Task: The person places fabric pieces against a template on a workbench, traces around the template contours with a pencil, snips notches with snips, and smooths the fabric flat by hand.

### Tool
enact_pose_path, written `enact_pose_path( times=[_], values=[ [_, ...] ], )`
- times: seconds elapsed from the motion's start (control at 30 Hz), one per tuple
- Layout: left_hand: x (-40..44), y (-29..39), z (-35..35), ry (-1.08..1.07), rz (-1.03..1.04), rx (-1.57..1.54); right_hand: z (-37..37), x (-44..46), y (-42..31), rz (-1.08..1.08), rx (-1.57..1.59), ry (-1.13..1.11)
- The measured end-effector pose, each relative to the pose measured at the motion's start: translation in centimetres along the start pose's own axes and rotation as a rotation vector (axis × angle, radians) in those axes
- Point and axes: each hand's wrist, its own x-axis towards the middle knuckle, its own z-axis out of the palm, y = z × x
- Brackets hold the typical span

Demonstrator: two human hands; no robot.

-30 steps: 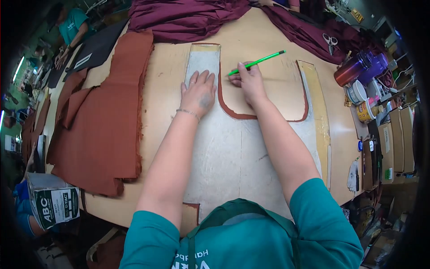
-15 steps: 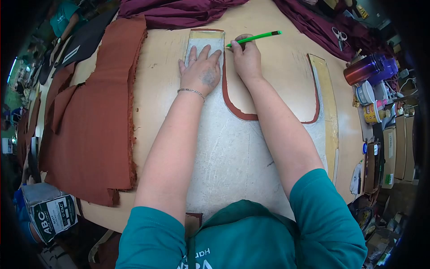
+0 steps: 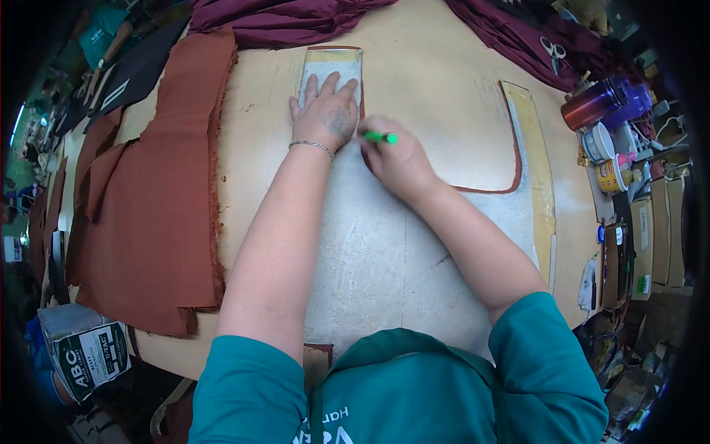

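A large grey pattern template (image 3: 370, 251) with a U-shaped cutout and yellowish taped edges lies flat on the table. Rust-brown fabric (image 3: 512, 179) shows as a thin border from under its cutout edge. My left hand (image 3: 325, 111) presses flat on the template's left strap, fingers spread. Beside it, my right hand (image 3: 401, 164) grips a green pen (image 3: 381, 138) at the strap's inner edge. The fingers are slightly blurred, and the pen's tip is hidden behind them.
Rust-brown fabric (image 3: 155, 200) lies stacked at left. Maroon cloth (image 3: 288, 22) is bunched along the far edge, with scissors (image 3: 552, 53) on its right part. A purple bottle (image 3: 592, 103) and tubs (image 3: 610, 174) stand at right. Another person (image 3: 107, 37) is at far left.
My right hand has moved down along the strap's inner edge toward me, and the pen now points more toward the camera. My left hand stays on the strap.
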Motion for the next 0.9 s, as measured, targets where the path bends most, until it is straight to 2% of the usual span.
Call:
enact_pose_path(
  times=[0.07, 0.1, 0.17, 0.2, 0.27, 0.3, 0.37, 0.4, 0.47, 0.57, 0.67, 0.77, 0.9],
  values=[
    [0.0, 0.2, 0.0, 0.0, -0.016, 0.0, -1.2, -1.7, -1.3, -0.068, 0.013, -0.099],
    [-0.2, 0.1, 0.7, 0.195, 0.03, 0.003, -1.5, -1.9, -1.4, -0.034, 0.058, -0.081],
    [-0.3, -1.1, 0.9, 0.264, 0.093, -0.174, -1.4, -2.7, -1.2, 0.032, 0.151, -0.039],
    [-0.3, -1.3, 0.6, 0.296, 0.126, -0.259, -1.5, -2.8, -1.2, 0.218, 0.261, -0.052],
    [-2.7, -0.8, -0.8, 0.264, 0.066, -0.438, -1.5, -2.6, -0.7, 0.58, 0.486, -0.079],
    [-4.7, -0.6, -1.4, 0.241, 0.033, -0.523, -1.4, -2.7, -0.3, 0.486, 0.451, -0.017],
    [-8.4, 0.3, -4.3, -0.001, 0.11, -0.312, -1.0, -2.7, 0.5, 0.453, 0.482, 0.041],
    [-10.0, 0.8, -4.6, -0.016, 0.11, -0.189, -0.8, -2.7, 0.6, 0.438, 0.498, 0.066],
    [-12.1, 2.2, -4.5, -0.033, 0.092, 0.043, -0.8, -2.5, 0.6, 0.53, 0.633, 0.095],
    [-12.3, 2.0, -3.2, -0.123, 0.064, 0.041, -1.3, -1.8, 0.0, 0.589, 0.726, 0.118],
    [-12.3, 2.2, -3.3, -0.125, 0.055, 0.068, -1.1, -1.5, 0.1, 0.624, 0.682, 0.09],
    [-12.2, 2.2, -3.4, -0.126, 0.05, 0.063, -0.1, -1.5, 1.3, 0.517, 0.455, 0.064],
    [-12.2, 2.3, -3.5, -0.118, 0.043, 0.076, -0.7, -0.7, -1.1, 0.446, 0.271, 0.033]
  ],
)
